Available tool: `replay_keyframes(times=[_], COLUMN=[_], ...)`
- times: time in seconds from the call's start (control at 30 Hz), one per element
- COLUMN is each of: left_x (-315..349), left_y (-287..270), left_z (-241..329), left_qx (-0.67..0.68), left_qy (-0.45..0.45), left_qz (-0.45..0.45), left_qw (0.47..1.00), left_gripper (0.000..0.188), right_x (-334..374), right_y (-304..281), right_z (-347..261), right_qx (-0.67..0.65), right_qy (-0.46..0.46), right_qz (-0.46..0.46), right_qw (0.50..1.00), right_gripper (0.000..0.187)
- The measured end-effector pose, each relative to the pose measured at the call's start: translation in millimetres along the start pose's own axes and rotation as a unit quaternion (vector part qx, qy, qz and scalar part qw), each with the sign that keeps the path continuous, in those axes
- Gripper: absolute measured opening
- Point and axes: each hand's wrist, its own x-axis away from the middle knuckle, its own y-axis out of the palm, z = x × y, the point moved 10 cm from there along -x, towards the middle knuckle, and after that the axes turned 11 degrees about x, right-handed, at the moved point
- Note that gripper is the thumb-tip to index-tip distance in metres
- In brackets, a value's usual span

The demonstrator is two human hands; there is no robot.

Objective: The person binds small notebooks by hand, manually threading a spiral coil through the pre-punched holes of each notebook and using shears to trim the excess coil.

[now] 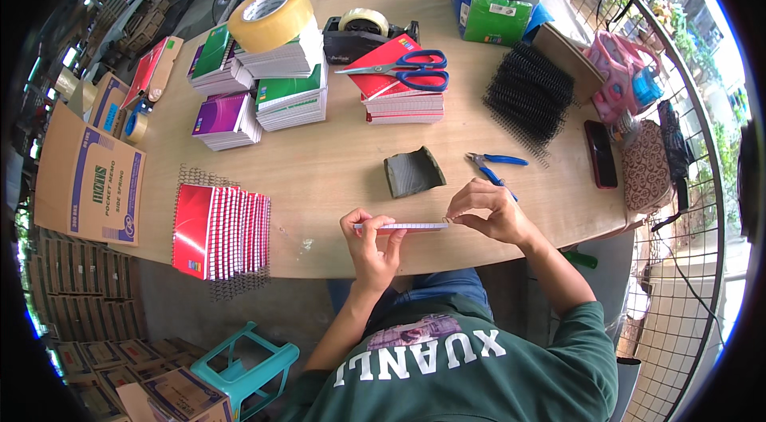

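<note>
My left hand [372, 253] grips a thin notebook [416, 226], held edge-on just above the near side of the table, thumb and fingers on either face. At the notebook's right end, my right hand [496, 213] has thumb and forefinger pinched together; what lies between those fingertips is too small to make out. Just beyond the hands sits a dark grey, curved open block [415, 173]. Blue-handled wire cutters [501, 159] lie to its right, close to my right hand. On the left, a row of red notebooks [219, 230] rests with dark spiral wires beneath.
Stacks of green and purple notebooks [291, 91] carry a large tape roll [271, 15]. Blue-handled scissors [415, 71] lie on a red notebook stack [405, 109] before a tape dispenser [367, 33]. Black spiral coils [529, 92], a phone [601, 155] and a cardboard box [92, 175] are around.
</note>
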Motion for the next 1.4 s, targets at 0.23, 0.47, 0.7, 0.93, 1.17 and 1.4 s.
replay_keyframes(times=[0.23,0.47,0.7,0.93,1.17,1.4], left_x=[10.4,12.2,10.5,10.5,-3.7,-3.9], left_y=[1.5,1.2,2.2,2.6,-5.4,-5.7], left_z=[-3.1,-5.9,-3.4,-5.4,-5.6,-17.5], left_qx=[-0.01,-0.007,-0.009,-0.003,0.005,0.022], left_qy=[-0.005,-0.01,-0.004,0.001,0.032,-0.001], left_qz=[0.023,0.029,0.026,0.026,-0.045,-0.025], left_qw=[1.0,1.0,1.0,1.0,0.998,0.999], left_gripper=[0.03,0.029,0.029,0.03,0.045,0.061], right_x=[1.7,0.8,2.3,-1.3,-64.6,-92.3], right_y=[0.2,10.1,19.4,24.4,31.8,42.2], right_z=[-5.2,-10.6,-13.3,-30.3,-17.4,0.1], right_qx=[0.028,0.092,0.185,0.253,0.427,0.292], right_qy=[-0.032,-0.008,-0.028,-0.073,-0.247,-0.201], right_qz=[-0.003,-0.053,-0.041,-0.047,-0.157,-0.303], right_qw=[0.999,0.994,0.981,0.963,0.855,0.885], right_gripper=[0.019,0.02,0.032,0.025,0.07,0.084])
